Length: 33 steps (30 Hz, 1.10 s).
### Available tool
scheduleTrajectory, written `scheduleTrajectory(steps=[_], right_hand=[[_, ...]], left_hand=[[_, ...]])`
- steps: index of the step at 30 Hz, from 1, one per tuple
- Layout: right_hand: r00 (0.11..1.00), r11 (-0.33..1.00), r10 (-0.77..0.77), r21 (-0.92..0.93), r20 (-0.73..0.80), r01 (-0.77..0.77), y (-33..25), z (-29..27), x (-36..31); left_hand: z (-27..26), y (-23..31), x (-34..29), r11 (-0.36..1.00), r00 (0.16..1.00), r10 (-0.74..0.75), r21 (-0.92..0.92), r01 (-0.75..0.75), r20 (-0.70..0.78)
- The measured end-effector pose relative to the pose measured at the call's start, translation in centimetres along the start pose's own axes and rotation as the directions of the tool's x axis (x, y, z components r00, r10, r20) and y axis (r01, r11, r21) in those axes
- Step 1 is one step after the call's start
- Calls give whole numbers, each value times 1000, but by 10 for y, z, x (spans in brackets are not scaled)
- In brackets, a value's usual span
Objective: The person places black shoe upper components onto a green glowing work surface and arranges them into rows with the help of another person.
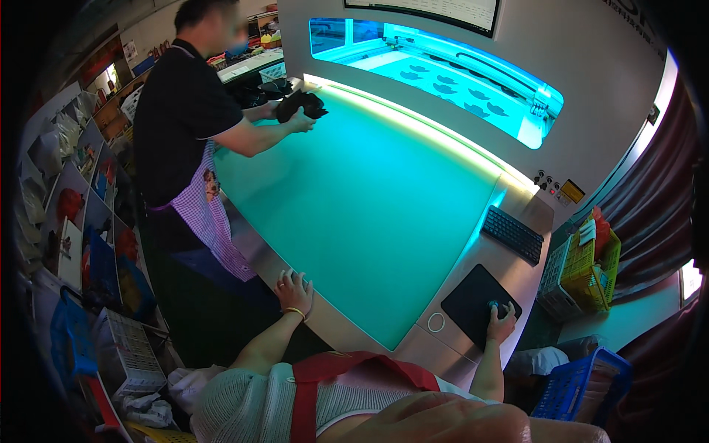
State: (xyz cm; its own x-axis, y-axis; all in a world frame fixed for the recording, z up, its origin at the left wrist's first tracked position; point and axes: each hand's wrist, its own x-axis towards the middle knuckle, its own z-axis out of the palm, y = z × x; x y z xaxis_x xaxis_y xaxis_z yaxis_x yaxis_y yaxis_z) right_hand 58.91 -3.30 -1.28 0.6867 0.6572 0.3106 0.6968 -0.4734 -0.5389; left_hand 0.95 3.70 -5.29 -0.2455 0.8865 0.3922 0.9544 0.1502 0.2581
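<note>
While the left hand (295,292) lies on the metal edge (332,323) of the table (354,221), its fingers spread and gripping nothing, the right hand (502,322) has its fingers curled over a mouse (493,304), which sits on the right part of a black pad (469,299); the keyboard (513,234) is just beyond that, and off to the left I see a co-worker (185,111) holding black pieces (293,108)

Shelving (72,181) stands left of the left hand (295,294) — dark floor (221,328) lies between them. A bright light strip (517,176) runs beyond both hands. Right of the right hand (501,323), dark red curtains (661,192) hang along a pale wall (653,317) — a bright pane (690,279) shows beside them.
</note>
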Motion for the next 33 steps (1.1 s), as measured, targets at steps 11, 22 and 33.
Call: scheduleTrajectory(steps=[11,22,33], right_hand=[[998,999,54,-5,36,-54,26,-18,-32],[998,999,-37,22,-49,38,-5,-2,-3],[1000,1000,-4,15,-3,4,3,-3,-3]], left_hand=[[-4,-11,-34,1000,1000,18,-3,-18,19],[0,-2,1,1000,999,17,-13,-18,-39],[0,-3,-4,1000,999,24,-8,-24,-30]])
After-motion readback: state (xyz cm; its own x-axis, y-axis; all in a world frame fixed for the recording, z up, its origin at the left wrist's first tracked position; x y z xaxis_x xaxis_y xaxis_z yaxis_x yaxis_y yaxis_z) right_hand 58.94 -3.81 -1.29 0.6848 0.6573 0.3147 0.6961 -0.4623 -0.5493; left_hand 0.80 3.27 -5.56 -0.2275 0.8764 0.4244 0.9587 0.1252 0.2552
